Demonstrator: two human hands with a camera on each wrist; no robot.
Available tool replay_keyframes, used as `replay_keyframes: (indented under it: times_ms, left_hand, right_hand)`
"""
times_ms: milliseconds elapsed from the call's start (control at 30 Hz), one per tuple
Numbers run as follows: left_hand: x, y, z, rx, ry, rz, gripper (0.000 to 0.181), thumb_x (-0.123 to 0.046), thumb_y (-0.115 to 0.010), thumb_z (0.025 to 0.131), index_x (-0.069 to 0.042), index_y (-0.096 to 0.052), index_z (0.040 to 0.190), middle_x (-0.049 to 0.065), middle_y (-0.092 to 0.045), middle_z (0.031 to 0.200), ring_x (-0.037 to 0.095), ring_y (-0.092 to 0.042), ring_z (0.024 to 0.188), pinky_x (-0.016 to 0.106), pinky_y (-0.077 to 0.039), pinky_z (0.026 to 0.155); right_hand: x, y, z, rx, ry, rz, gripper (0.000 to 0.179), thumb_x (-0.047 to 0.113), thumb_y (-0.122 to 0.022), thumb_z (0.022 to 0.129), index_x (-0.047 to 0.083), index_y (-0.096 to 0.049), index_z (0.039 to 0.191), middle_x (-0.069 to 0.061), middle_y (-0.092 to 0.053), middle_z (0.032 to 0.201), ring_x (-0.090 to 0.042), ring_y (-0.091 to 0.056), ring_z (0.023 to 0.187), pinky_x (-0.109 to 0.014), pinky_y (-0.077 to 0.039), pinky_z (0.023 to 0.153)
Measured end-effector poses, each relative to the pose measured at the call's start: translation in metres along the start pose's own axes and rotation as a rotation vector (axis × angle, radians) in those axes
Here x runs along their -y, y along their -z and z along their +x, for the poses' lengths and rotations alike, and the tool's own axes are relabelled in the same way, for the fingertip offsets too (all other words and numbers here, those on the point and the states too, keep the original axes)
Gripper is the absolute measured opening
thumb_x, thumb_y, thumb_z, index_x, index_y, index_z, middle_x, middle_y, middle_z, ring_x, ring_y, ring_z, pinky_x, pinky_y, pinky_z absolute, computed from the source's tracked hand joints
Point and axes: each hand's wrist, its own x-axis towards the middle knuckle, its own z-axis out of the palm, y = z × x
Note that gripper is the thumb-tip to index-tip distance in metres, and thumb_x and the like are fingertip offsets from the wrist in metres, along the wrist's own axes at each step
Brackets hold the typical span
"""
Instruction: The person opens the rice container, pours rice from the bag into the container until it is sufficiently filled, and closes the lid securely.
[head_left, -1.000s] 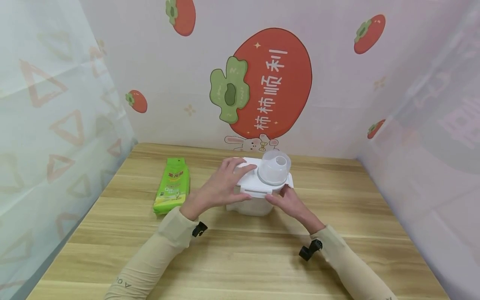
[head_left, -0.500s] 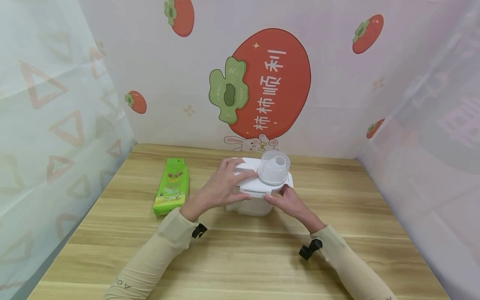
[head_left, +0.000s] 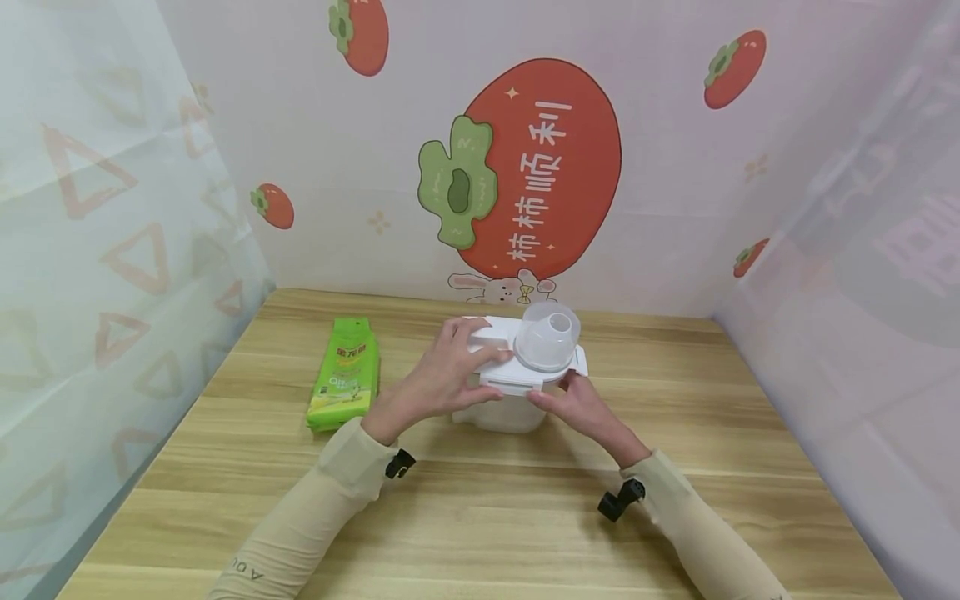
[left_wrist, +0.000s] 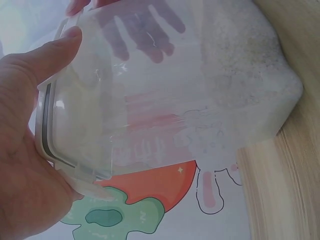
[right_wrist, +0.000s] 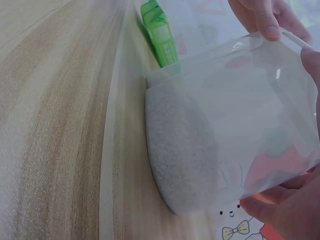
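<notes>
A translucent rice container (head_left: 504, 417) stands upright on the table, a layer of pale rice (right_wrist: 175, 140) in its bottom. Its white lid (head_left: 504, 325) bears a clear measuring cup (head_left: 546, 343) on the right part. My left hand (head_left: 442, 367) grips the lid from the left, fingers bent over the top and thumb at the front clip (head_left: 512, 382). On the other side my right hand (head_left: 581, 408) holds the container just below the lid, thumb in front. In the left wrist view its fingers (left_wrist: 145, 35) show through the clear wall.
A green rice bag (head_left: 345, 379) lies on the wooden table (head_left: 487, 517), left of the container. A patterned cloth backdrop (head_left: 660, 208) rises behind the table's far edge, and similar sheets hang on both sides.
My left index finger has come down and drawn back a little on the lid. The container and my right hand stay in place.
</notes>
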Motion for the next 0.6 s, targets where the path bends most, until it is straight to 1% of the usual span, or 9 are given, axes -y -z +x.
replay_keyframes:
  times_ms: [200, 367, 600]
  left_hand:
    - [0.0000, -0.0016, 0.0002, -0.022, -0.002, -0.007, 0.047, -0.044, -0.081, 0.077, -0.026, -0.068, 0.118, 0.019, -0.047, 0.138, 0.039, -0.038, 0.129, 0.054, -0.043, 0.101]
    - [-0.0008, -0.0016, 0.0004, -0.020, 0.003, 0.002, 0.044, -0.046, -0.080, 0.078, -0.026, -0.068, 0.115, 0.017, -0.048, 0.137, 0.038, -0.038, 0.128, 0.053, -0.041, 0.102]
    - [-0.0022, -0.0033, 0.0009, -0.021, 0.030, 0.004, 0.040, -0.045, -0.080, 0.079, -0.026, -0.069, 0.112, 0.017, -0.047, 0.138, 0.038, -0.038, 0.128, 0.053, -0.042, 0.102]
  right_hand:
    - [-0.0004, -0.0012, 0.0000, -0.023, 0.003, -0.014, 0.066, 0.009, -0.076, 0.083, 0.000, -0.041, 0.139, -0.021, -0.050, 0.139, -0.036, -0.048, 0.130, -0.056, -0.042, 0.107]
    - [0.0004, -0.0017, -0.0001, -0.034, -0.002, -0.022, 0.067, 0.010, -0.077, 0.082, 0.000, -0.042, 0.138, -0.021, -0.050, 0.138, -0.036, -0.049, 0.129, -0.055, -0.043, 0.106]
    - [-0.0006, -0.0023, 0.0005, -0.058, 0.006, -0.017, 0.070, 0.009, -0.079, 0.080, 0.002, -0.041, 0.139, -0.019, -0.050, 0.138, -0.035, -0.049, 0.128, -0.052, -0.046, 0.104]
